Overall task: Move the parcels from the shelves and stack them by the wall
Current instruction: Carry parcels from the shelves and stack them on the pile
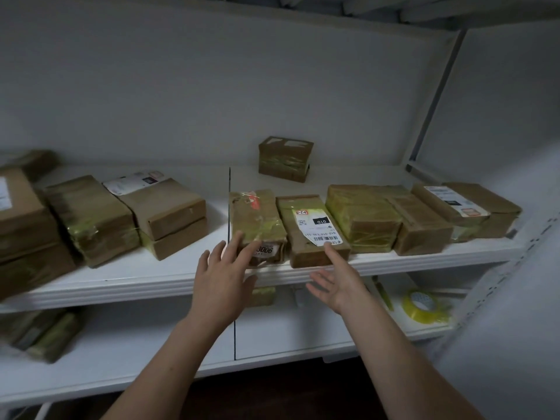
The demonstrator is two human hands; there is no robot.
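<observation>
Several brown taped parcels lie along the white middle shelf (157, 277). Side by side at its front edge sit a parcel with a red mark (257, 221) and a parcel with a white barcode label (312, 234). My left hand (222, 277) is spread, its fingertips reaching the near left corner of the red-marked parcel. My right hand (339, 283) is open, palm turned inward, with fingertips at the front corner of the labelled parcel. Neither hand grips anything.
A small parcel (285, 159) stands alone at the back of the shelf. More parcels (391, 216) fill the right side and a stacked group (121, 213) the left. On the lower shelf lie a tape roll (422, 306) and further parcels (45, 334).
</observation>
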